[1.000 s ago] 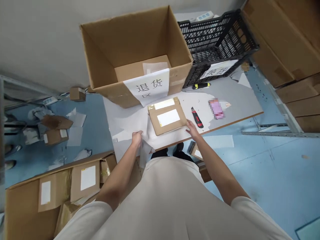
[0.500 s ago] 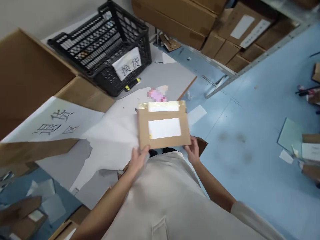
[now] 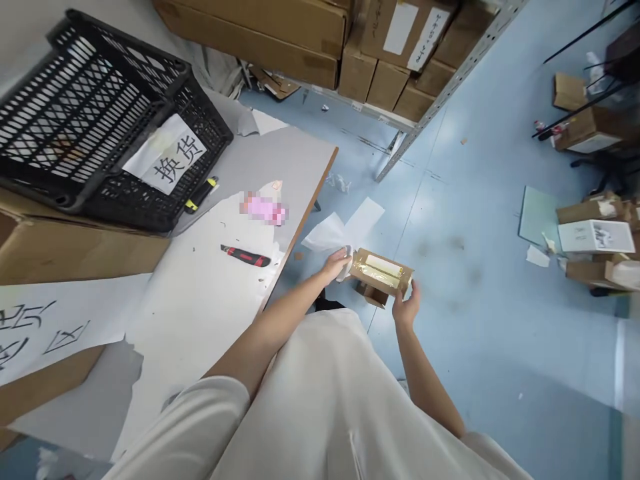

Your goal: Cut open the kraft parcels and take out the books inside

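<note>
My left hand grips the left end of a small cardboard box, and my right hand grips its right end. The box is held past the table's edge, over the floor, tilted with a taped, white-labelled side towards me. Something whitish shows by my left fingers; I cannot tell what it is. Just beneath the held box, part of another cardboard box shows lower down. To the left, a red-and-black utility knife lies on the table, near a blurred pink item.
The white-covered table bears a black plastic crate with a paper sign, a yellow-and-black cutter and a large cardboard box. A metal shelf of cartons stands ahead. Paper sheets lie on the blue floor; more boxes are at right.
Both hands have carried the box rightward off the table side and tipped it, so a narrower taped side faces me. The view has swung right, and the utility knife is now uncovered.
</note>
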Available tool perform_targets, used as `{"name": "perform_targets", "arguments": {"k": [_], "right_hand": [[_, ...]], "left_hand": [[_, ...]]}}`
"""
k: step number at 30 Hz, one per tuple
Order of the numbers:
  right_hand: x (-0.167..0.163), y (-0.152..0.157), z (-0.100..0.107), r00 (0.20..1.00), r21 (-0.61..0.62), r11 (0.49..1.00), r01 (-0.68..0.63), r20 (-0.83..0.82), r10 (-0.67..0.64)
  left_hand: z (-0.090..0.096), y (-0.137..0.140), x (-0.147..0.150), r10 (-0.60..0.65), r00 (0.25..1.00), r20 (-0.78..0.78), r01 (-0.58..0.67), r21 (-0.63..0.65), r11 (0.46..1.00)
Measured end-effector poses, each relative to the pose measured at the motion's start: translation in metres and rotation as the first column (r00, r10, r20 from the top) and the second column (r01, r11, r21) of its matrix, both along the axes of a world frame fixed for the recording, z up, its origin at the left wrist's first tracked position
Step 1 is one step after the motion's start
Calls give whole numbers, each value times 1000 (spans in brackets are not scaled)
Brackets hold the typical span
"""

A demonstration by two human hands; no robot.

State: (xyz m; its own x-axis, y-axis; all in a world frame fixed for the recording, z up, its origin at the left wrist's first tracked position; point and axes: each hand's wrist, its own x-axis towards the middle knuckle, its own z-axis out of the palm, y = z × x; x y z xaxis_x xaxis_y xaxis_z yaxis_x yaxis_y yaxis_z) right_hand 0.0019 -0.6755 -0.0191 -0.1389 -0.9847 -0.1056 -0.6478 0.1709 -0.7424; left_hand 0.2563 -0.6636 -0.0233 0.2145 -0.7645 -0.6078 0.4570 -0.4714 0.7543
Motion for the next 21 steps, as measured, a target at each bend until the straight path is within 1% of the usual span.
{"name": "perform_targets", "arguments": {"k": [1,3,5,6,9,11,13,15,16,17,18,19,20,21], "right_hand": [[8,-5,0,999,10,999,-35,19,35],[31,-18,2,984,81,987,-139,125,128],[63,-36,5,946,154,952,-265,235,226],[83,-46,6,925,167,931,-326,259,278],[141,-77,12,865,124,872,-474,250,435],[175,-93,13,821,99,828,-551,238,519],[204,-104,12,760,107,761,-640,230,608],[235,-111,6,645,130,633,-763,204,736],[254,-110,1,564,134,548,-826,188,804],[277,-106,-4,462,140,442,-886,175,869],[303,-96,-8,355,139,335,-932,164,920],[330,-80,-11,242,134,222,-966,157,958],[358,-58,-11,127,126,107,-986,164,978],[383,-31,-7,16,114,-6,-993,189,982]], "left_hand": [[2,3,7,15,1000,-15,-14,12,1000],[6,15,27,54,998,-18,-53,20,998],[10,33,51,124,991,43,-124,-8,992],[12,44,63,169,981,90,-168,-26,985],[18,78,95,306,918,251,-300,-63,952],[24,106,109,368,863,346,-368,-67,927],[33,140,114,421,797,432,-439,-64,896],[43,182,113,481,713,510,-530,-58,846],[49,207,111,511,663,547,-583,-50,811],[54,235,108,543,604,583,-648,-36,761],[59,265,103,574,540,616,-718,-19,696],[64,297,96,602,469,646,-789,1,614],[69,331,87,626,393,674,-855,17,519],[74,364,74,641,310,702,-911,26,412]]}}
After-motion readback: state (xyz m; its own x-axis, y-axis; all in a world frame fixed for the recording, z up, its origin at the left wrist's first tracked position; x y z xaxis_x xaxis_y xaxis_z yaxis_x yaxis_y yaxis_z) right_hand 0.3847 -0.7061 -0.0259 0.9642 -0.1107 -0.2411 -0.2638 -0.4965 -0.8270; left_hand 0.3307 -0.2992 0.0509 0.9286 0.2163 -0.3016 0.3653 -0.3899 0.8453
